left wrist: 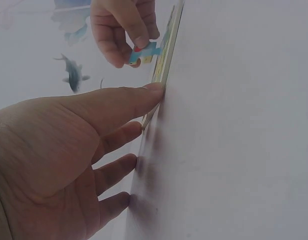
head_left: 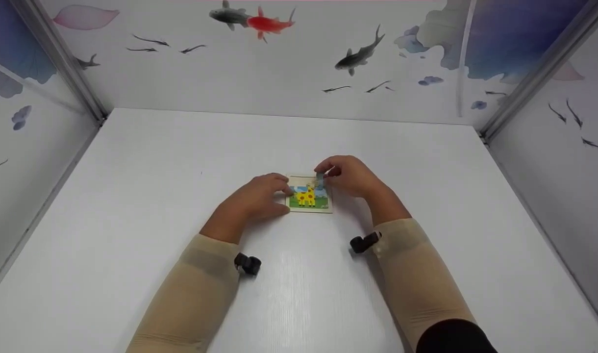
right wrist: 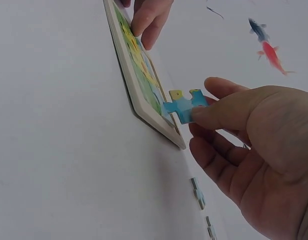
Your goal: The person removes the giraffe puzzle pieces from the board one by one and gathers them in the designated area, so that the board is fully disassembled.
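Observation:
A small jigsaw board (head_left: 309, 212) with a pale wooden rim lies flat on the white table. Its picture shows a yellow giraffe (head_left: 306, 197) on green grass; bare wood shows along the upper part. My left hand (head_left: 261, 196) rests at the board's left side, thumb at the near left corner and a fingertip on the picture. In the left wrist view its fingers are fairly straight. My right hand (head_left: 352, 177) pinches a blue puzzle piece (right wrist: 186, 106) with yellow bits between thumb and fingers. This piece is tilted over the board's far right corner.
Two loose puzzle pieces (right wrist: 198, 193) lie on the table past the board in the right wrist view; I cannot make them out in the head view. White panels (head_left: 279, 73) with painted fish stand around the table (head_left: 181, 142) at the back and sides.

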### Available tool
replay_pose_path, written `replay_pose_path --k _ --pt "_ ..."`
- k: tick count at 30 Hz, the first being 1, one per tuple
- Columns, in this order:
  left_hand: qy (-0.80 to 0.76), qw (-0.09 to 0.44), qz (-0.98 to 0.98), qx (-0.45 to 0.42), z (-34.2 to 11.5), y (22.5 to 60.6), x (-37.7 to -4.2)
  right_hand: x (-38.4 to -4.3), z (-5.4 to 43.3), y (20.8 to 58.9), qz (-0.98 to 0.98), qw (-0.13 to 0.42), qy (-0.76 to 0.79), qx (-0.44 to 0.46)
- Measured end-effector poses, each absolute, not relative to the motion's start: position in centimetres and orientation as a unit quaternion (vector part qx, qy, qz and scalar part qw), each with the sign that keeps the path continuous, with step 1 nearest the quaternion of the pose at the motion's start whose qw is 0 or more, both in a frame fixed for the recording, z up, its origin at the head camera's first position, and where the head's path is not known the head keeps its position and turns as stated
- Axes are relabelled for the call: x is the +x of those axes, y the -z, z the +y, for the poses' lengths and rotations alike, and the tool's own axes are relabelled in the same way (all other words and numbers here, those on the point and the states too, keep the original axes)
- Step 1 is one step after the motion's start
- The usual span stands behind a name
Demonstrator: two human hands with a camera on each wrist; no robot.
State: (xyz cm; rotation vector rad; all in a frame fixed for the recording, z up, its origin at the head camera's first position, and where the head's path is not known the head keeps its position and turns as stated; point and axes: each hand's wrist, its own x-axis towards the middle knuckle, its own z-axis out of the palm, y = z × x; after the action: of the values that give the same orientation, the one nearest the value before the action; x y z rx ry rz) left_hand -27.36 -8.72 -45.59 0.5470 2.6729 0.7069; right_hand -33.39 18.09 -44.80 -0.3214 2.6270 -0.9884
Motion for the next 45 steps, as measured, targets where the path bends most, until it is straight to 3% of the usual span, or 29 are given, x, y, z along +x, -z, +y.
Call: replay_pose_path --k 12,25,35,45 --pt "-0.239 0.158 0.94 0.184 -8.7 45.2 -27.2 -34.1 19.9 43.9 0.877 0.12 0.461 -0.054" --pt "-0.237 0.16 0.942 0.177 -8.4 45.3 -27.0 -34.4 26.9 43.0 0.863 0.055 0.502 0.026" --pt "-0.238 0.158 0.942 0.175 -8.5 45.6 -27.0 -34.4 31.8 44.3 0.854 0.058 0.515 0.053" --pt "-0.235 0.155 0.94 0.194 -8.7 45.5 -27.0 -34.3 33.0 45.3 0.857 0.077 0.505 0.069"
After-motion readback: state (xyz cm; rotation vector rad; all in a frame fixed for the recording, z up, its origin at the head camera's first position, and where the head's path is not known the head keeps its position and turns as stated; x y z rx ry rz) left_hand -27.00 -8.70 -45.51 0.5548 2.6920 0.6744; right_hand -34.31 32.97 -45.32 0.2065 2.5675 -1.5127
